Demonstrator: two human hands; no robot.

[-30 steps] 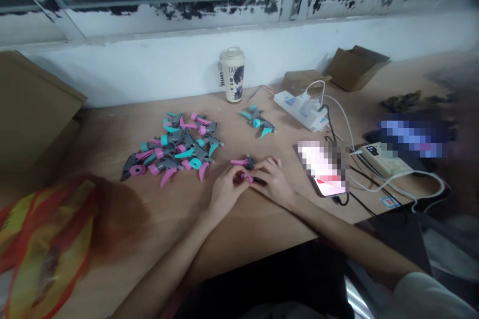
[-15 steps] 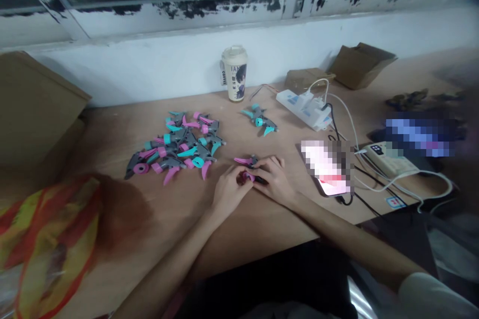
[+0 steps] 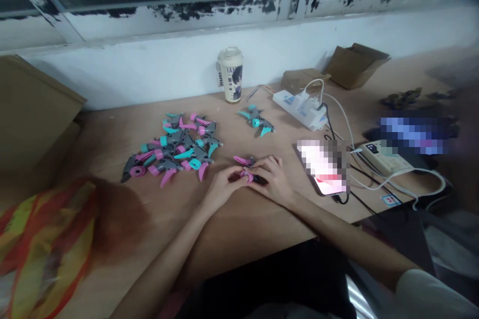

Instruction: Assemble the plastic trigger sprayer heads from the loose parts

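Near the table's front edge, my left hand [image 3: 223,185] and my right hand [image 3: 276,182] meet around a pink-and-grey spray trigger head [image 3: 247,176]. The left fingers pinch its pink collar from the left. The right fingers close on its dark grey part, which they mostly cover. Just beyond the fingertips lies another spray trigger head with a pink lever [image 3: 242,160], partly hidden by my right hand. To the left is a pile of grey spray trigger heads [image 3: 175,147] with pink or teal levers and collars. A small teal-and-grey group [image 3: 257,120] lies farther back.
A coffee cup [image 3: 230,76] stands by the wall. On the right are a power strip [image 3: 299,109], a lit phone [image 3: 324,169], a power bank [image 3: 387,158] with cables, and cardboard boxes [image 3: 355,66]. At left are a large carton [image 3: 35,114] and a red-yellow bag [image 3: 52,244].
The view has shifted slightly. My left hand has drawn back a little to the left, showing more of the pink collar. Both hands stay on the spray trigger head.
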